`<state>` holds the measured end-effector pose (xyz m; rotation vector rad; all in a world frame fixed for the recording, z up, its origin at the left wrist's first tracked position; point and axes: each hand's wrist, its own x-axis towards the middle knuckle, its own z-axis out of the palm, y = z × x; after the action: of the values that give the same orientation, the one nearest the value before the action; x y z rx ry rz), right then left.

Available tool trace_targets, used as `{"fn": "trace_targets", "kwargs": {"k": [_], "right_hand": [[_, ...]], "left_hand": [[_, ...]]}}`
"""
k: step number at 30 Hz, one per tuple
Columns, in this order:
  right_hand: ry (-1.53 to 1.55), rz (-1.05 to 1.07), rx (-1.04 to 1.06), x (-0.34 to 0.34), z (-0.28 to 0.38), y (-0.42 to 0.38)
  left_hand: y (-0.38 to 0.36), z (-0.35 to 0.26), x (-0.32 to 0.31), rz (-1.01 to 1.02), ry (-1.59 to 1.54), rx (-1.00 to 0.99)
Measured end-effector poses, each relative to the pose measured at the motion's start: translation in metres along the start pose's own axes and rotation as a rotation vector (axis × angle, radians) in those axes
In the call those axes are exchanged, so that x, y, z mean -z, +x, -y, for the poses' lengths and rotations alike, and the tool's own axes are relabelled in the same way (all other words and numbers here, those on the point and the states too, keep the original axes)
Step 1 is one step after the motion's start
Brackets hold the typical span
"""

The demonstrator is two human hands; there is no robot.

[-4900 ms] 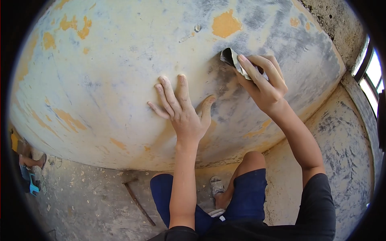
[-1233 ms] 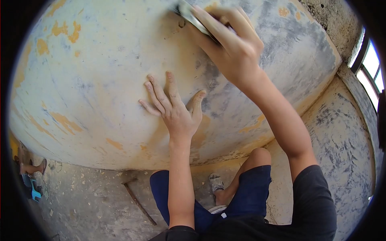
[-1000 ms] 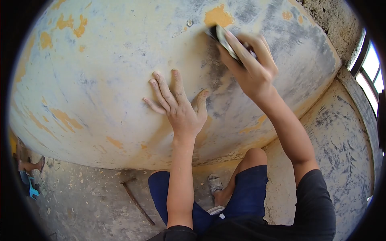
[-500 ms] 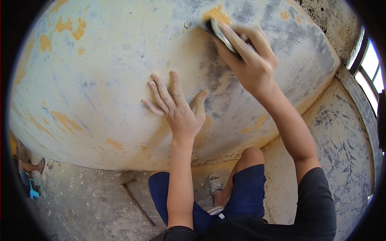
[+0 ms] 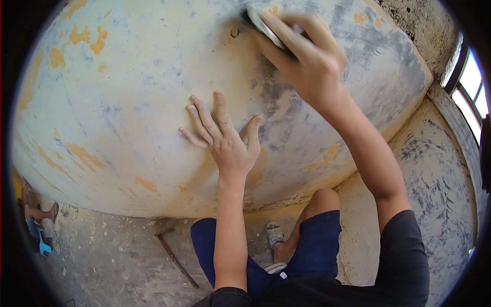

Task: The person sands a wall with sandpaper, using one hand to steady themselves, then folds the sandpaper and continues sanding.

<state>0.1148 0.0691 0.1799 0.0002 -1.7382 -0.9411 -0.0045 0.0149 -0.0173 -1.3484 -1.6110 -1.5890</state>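
A large curved panel [image 5: 138, 107] fills most of the view, its pale surface marked with orange patches and grey smudges. My left hand [image 5: 232, 146] lies flat on its middle, fingers spread, holding nothing. Farther up and to the right, my right hand [image 5: 314, 64] grips a sanding block [image 5: 267, 29] with a dark underside and a pale upper layer. The block rests against the panel beside an orange patch [image 5: 274, 10]. Motion blurs my right hand, and its palm side is hidden.
A hammer-like tool [image 5: 176, 258] with a long handle lies on the grey floor [image 5: 117, 256] below the panel. Another person's foot [image 5: 53, 212] and a blue plastic stool [image 5: 44, 244] show at the far left. A second mottled surface [image 5: 429, 179] and a window [image 5: 470, 84] are at right.
My right hand has slid the sanding block up and to the left along the panel, uncovering less of the orange patch. My left hand stays in place on the surface.
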Motion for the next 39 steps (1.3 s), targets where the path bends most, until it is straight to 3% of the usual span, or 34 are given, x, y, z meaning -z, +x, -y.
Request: {"fn": "trace_targets", "kwargs": {"k": [3, 11, 16, 19, 21, 26, 30, 33, 37, 39], "right_hand": [[0.222, -0.107, 0.025, -0.027, -0.001, 0.043], [0.035, 0.098, -0.048, 0.045, -0.01, -0.064], [0.071, -0.051, 0.062, -0.015, -0.008, 0.029], [0.065, -0.035, -0.005, -0.014, -0.003, 0.031], [0.096, -0.046, 0.059, 0.004, -0.014, -0.001], [0.039, 0.082, -0.035, 0.042, -0.015, -0.054], [0.083, -0.034, 0.029, -0.009, -0.008, 0.024], [0.094, -0.131, 0.028, -0.026, -0.005, 0.033], [0.063, 0.091, -0.095, 0.03, 0.006, -0.037], [0.064, 0.094, -0.117, 0.041, 0.007, -0.063]], "left_hand": [[-0.002, -0.002, 0.002, 0.003, -0.008, 0.013], [-0.003, 0.002, 0.003, 0.07, 0.041, -0.001], [-0.001, -0.001, 0.001, 0.001, -0.006, 0.003], [0.0, -0.003, 0.003, 0.008, -0.007, 0.014], [-0.001, -0.001, 0.003, 0.027, 0.01, 0.006], [-0.003, 0.002, 0.004, 0.067, 0.04, 0.005], [-0.001, 0.0, 0.004, 0.057, 0.031, 0.001], [-0.002, -0.003, 0.004, 0.051, 0.023, 0.003], [-0.003, 0.0, 0.004, 0.061, 0.036, 0.006], [-0.002, 0.0, 0.005, 0.06, 0.043, 0.01]]}}
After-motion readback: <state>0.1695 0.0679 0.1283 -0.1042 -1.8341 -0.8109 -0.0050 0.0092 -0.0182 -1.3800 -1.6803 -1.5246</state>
